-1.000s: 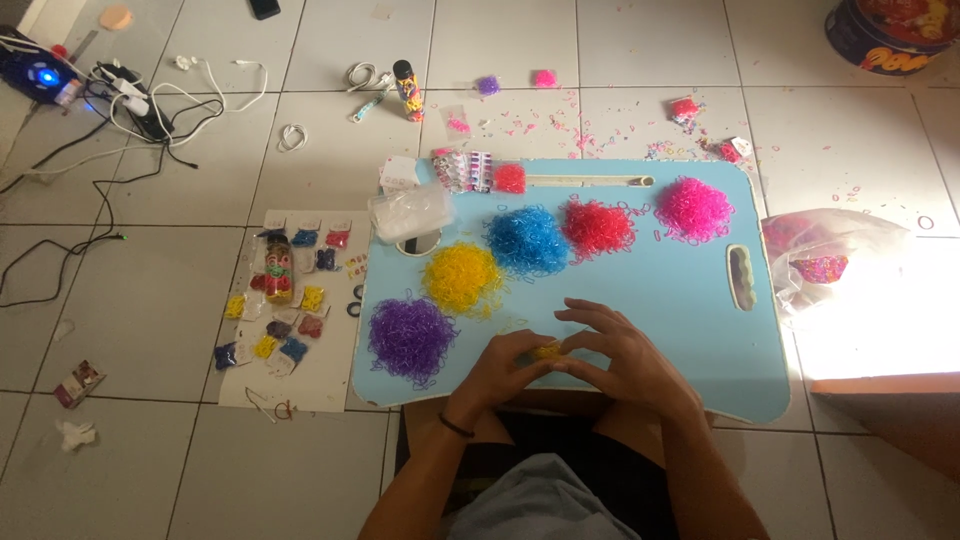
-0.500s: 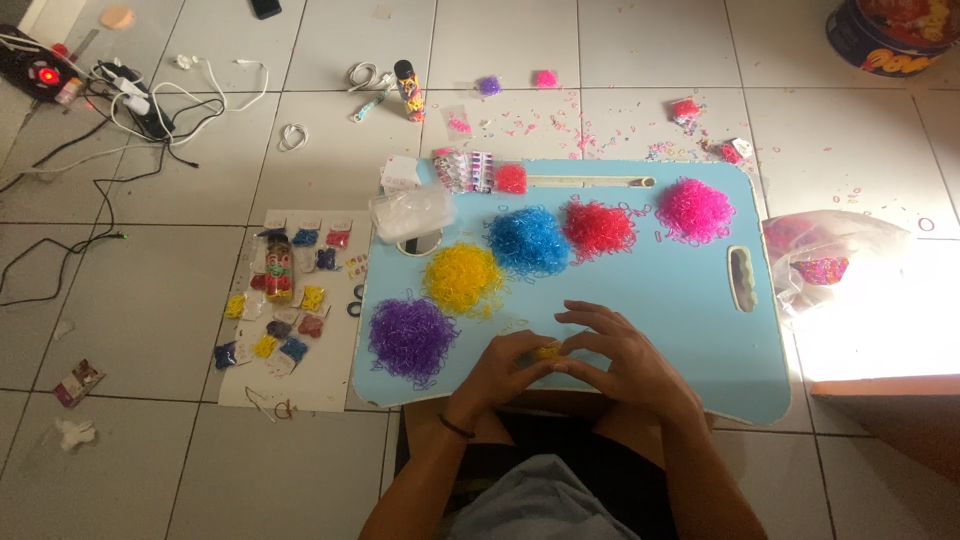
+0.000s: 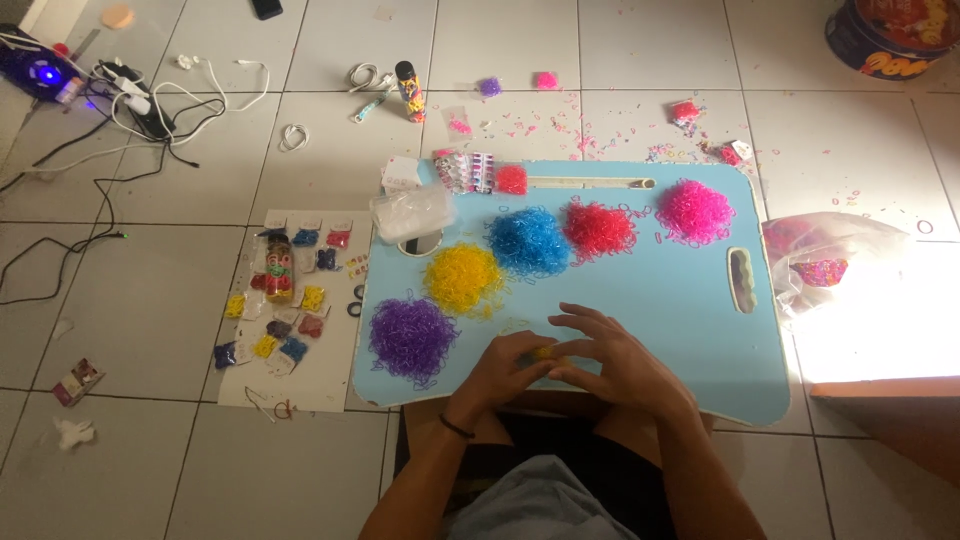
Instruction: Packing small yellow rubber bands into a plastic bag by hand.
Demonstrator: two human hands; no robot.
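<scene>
Change: almost none; both hands stay together over the blue board (image 3: 700, 340).
Left hand (image 3: 505, 368): fingers pinch small yellow bands (image 3: 543, 352).
Right hand (image 3: 615, 365): fingers half curled, touching the same bands.
Meaning: the fine work goes on beside the yellow pile (image 3: 463, 278).

Five band piles (image 3: 528, 241) on lap tray (image 3: 650, 310).

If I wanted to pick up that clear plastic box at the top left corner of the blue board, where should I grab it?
Probably across its two long sides, coming straight down from above. The clear plastic box lies flat and low, half over the corner of the light blue lap desk, with its top uncovered. The yellow band pile sits just below it, so a grip from above avoids dragging through the bands.
</scene>
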